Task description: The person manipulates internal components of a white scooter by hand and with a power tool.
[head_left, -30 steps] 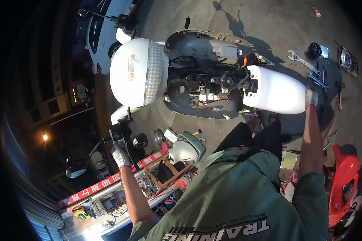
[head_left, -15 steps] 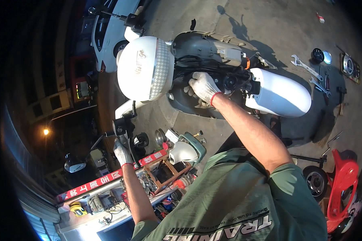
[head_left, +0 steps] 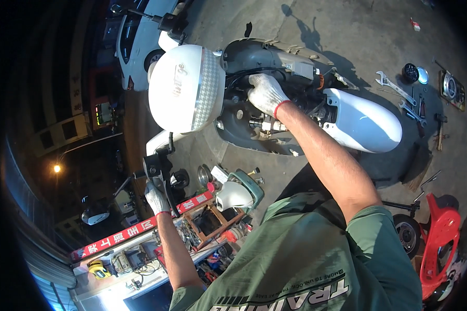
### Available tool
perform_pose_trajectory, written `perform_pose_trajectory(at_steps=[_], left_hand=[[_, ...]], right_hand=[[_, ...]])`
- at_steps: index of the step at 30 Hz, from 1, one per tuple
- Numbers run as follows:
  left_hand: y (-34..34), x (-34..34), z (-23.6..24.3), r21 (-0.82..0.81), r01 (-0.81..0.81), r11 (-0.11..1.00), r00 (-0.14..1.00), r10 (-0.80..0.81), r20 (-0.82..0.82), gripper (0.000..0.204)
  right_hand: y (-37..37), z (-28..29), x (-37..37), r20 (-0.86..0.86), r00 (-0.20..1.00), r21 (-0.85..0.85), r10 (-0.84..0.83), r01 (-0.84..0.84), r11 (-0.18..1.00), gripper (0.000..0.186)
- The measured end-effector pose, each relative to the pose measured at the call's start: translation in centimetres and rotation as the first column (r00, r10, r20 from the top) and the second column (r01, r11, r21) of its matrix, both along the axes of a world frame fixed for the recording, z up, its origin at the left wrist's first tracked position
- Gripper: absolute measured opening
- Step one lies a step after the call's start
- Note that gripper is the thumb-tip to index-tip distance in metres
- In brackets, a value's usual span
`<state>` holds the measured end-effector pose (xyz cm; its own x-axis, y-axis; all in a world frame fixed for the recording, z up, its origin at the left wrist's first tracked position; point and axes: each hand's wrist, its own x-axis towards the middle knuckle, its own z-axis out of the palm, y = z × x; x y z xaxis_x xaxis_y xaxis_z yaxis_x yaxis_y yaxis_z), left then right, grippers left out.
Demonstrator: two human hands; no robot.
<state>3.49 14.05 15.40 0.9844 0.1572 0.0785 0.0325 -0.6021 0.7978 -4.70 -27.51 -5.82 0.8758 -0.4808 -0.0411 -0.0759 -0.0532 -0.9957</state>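
The scooter's white rounded front cover with a checked band sits before an opened dark body shell full of cables and metal parts. My right hand, in a white knit glove with a red cuff, is closed among the black cables, right of the cover; what its fingers hold is hidden. My left hand, gloved the same, grips the left handlebar near its lever. A white mudguard lies on the shell's right.
Wrenches and other tools lie on the concrete floor at right, above a red plastic body panel and a wheel. A cluttered bench runs along the lower left, beside loose parts. A white car stands beyond.
My right hand has left the white mudguard and moved left into the cables, then slightly upward. My left hand stays on the handlebar.
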Motion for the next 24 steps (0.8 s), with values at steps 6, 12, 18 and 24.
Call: perform_pose_trajectory(at_steps=[6, 12, 18, 24], left_hand=[[-0.4, 0.1, -0.1, 0.167, 0.000, 0.986, 0.999, -0.008, 0.045, 0.036], [-1.4, -0.3, -0.1, 0.236, -0.008, 0.972, 1.000, 0.002, 0.024, 0.035], [-2.8, -0.5, -0.3, 0.142, -0.003, 0.990, 1.000, -0.001, 0.027, 0.032], [-2.7, -1.0, 0.1, 0.032, -0.017, 0.999, 0.996, 0.014, 0.088, 0.034]], right_hand=[[0.9, 0.5, -1.2, 0.057, 0.998, -0.177, 0.034, -0.023, 0.984, 0.039], [1.9, 1.4, -0.9, -0.039, 0.999, -0.475, 0.024, -0.040, 0.879, 0.049], [1.8, 1.3, 0.0, -0.046, 0.999, -0.334, 0.007, -0.022, 0.942, 0.043], [1.9, 0.9, 0.6, -0.046, 0.999, -0.360, -0.001, -0.016, 0.933, 0.033]])
